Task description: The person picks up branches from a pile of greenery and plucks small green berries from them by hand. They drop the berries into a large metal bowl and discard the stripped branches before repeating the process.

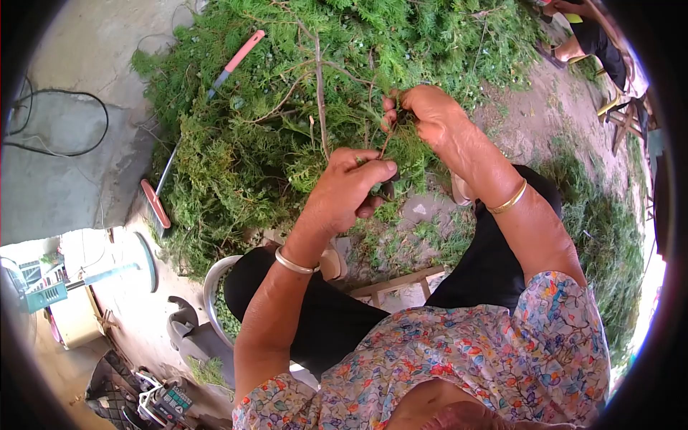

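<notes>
Outdoors, bare concrete ground (64, 186) carries a big heap of green cypress-like branches (287, 107), with a long-handled broom (208, 107) lying across its edge. Beside the person's knee a metal basin (213, 287) holds small green pickings. Both arms reach forward over the lap: the left hand (351, 190) has its fingers curled tight around a thin sprig (390, 140), and the right hand (423, 115) pinches the sprig's upper end, above the heap.

Bare ground (534, 107) is seen beneath the fingers (373, 172), partly concrete. A large heap of cut green branches (258, 136) is spread on it just beyond them. A red-handled broom (166, 183) is laid at the heap's edge, left of the fingers.
</notes>
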Demonstrator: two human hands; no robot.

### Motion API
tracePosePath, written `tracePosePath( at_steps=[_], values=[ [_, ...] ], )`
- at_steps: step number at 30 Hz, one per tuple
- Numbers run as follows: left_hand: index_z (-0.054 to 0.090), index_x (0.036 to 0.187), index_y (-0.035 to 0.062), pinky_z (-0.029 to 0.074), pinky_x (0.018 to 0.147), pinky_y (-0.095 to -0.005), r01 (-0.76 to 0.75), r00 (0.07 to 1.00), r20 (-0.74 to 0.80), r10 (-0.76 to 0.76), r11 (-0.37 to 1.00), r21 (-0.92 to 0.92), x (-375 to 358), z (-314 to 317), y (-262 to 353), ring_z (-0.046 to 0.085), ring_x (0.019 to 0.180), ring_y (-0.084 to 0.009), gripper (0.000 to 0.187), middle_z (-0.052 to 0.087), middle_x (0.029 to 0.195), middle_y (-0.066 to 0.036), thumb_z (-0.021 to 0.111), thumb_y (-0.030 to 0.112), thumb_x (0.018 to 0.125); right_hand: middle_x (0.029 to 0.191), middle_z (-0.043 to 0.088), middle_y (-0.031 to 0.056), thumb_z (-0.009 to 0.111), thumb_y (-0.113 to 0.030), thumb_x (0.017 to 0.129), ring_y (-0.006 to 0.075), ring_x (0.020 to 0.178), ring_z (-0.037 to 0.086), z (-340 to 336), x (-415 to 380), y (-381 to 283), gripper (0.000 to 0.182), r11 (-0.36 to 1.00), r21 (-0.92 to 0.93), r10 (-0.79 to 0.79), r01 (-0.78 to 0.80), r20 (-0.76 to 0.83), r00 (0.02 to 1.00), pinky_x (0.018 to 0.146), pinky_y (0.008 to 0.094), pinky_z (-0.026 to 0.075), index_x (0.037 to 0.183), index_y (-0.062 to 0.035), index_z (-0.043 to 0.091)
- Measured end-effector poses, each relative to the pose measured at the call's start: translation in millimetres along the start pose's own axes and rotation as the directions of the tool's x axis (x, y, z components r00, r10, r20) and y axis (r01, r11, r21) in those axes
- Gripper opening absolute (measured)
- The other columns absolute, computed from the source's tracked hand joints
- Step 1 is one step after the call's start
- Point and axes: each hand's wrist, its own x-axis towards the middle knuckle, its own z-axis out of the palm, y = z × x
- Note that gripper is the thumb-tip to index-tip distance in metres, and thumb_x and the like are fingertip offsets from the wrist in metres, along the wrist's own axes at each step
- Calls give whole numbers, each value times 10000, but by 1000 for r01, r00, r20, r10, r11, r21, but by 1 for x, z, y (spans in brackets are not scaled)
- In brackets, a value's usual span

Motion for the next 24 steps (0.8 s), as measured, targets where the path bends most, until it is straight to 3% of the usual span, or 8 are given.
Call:
tracePosePath(
  at_steps=[2, 5, 9, 13, 15, 19, 22, 24],
  values=[
    [578, 762, -33, 297, 329, -209, 179, 979, 154, -135, 930, -322, 0, -1, 3, 453, 432, -102, 200, 558, 614, -93, 586, 163, 799, 837, 522, 159, 345, 116, 797, 208, 618, 496, 2, -4, -2, 166, 1000, 3, 11, -11, 13, 1000, 593, 380, 517, 922, 66, 444],
    [589, 823, -64, 293, 309, -214, 229, 969, 192, -157, 861, -455, 0, -3, -5, 449, 410, -122, 211, 565, 631, -127, 579, 141, 772, 800, 524, 163, 340, 75, 841, 214, 589, 499, 1, 5, 2, 142, 1000, 6, 27, -27, 14, 1000, 549, 370, 511, 939, 82, 443],
    [588, 899, -94, 302, 309, -210, 303, 916, 354, -190, 906, -297, -22, -2, -8, 463, 417, -133, 276, 576, 662, -152, 583, 142, 756, 742, 525, 140, 328, 7, 886, 199, 560, 502, -18, 32, -22, 140, 990, 131, -49, 51, -17, 999, 549, 347, 491, 925, 53, 455],
    [600, 937, -49, 352, 348, -219, 252, 951, 291, -101, 797, -549, -20, -3, -5, 516, 482, -141, 232, 599, 709, -136, 586, 107, 766, 717, 532, 99, 329, -25, 896, 166, 556, 507, -3, 6, -32, 150, 998, 25, -51, 51, -17, 999, 602, 309, 488, 893, 6, 476],
    [607, 891, 3, 372, 379, -221, 79, 997, 65, -51, 811, -579, -16, -1, -6, 534, 528, -142, 136, 598, 712, -106, 601, 87, 785, 712, 548, 79, 342, -29, 898, 154, 579, 540, -5, 6, -22, 159, 995, -28, -98, 99, 31, 995, 625, 303, 502, 868, -12, 497],
    [599, 827, 47, 372, 409, -218, 28, 998, 67, 5, 879, -476, -8, 4, -17, 540, 598, -133, 184, 593, 735, -62, 661, 220, 819, 718, 565, 70, 353, -33, 899, 158, 619, 578, -5, 10, -18, 167, 993, -57, -98, 100, 47, 994, 633, 315, 526, 854, -25, 514],
    [594, 817, 48, 365, 432, -219, 10, 998, 57, 29, 807, -591, -2, 14, -16, 527, 605, -119, 213, 588, 743, -47, 672, 246, 818, 725, 564, 73, 357, -27, 896, 166, 623, 580, -4, 13, -11, 156, 995, -71, -70, 76, 79, 994, 610, 319, 537, 866, -20, 510],
    [592, 810, 48, 360, 440, -219, -3, 999, 31, 24, 835, -550, 3, 18, -17, 522, 606, -116, 215, 585, 741, -44, 676, 245, 814, 726, 562, 75, 360, -22, 894, 173, 619, 575, 0, 10, -6, 147, 991, -113, -58, 64, 56, 997, 596, 320, 540, 875, -17, 506]
  ],
)
